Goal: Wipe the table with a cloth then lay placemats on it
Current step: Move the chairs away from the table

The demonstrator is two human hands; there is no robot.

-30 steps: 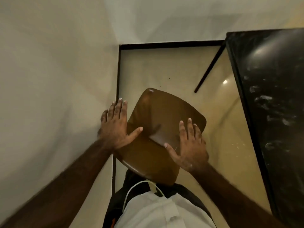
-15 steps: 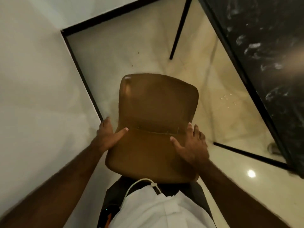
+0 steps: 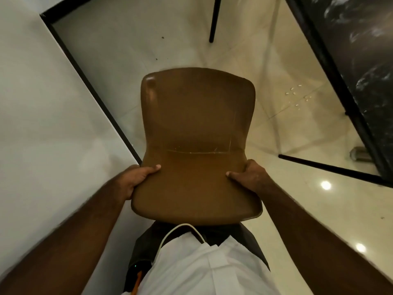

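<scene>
A brown moulded chair fills the middle of the head view, seat pointing away from me and backrest against my waist. My left hand grips its left edge, thumb on top. My right hand grips the right edge the same way. The black marble table runs down the right side, its top streaked with white. No cloth or placemat is in view.
A white wall with a black skirting line stands close on the left. Black table legs and a floor bar cross the glossy cream floor. Small white crumbs lie on the floor beside the table.
Both hands went from lying flat on the chair to gripping its sides. The chair has turned and drawn towards me, away from the wall corner, squaring up in front of my body.
</scene>
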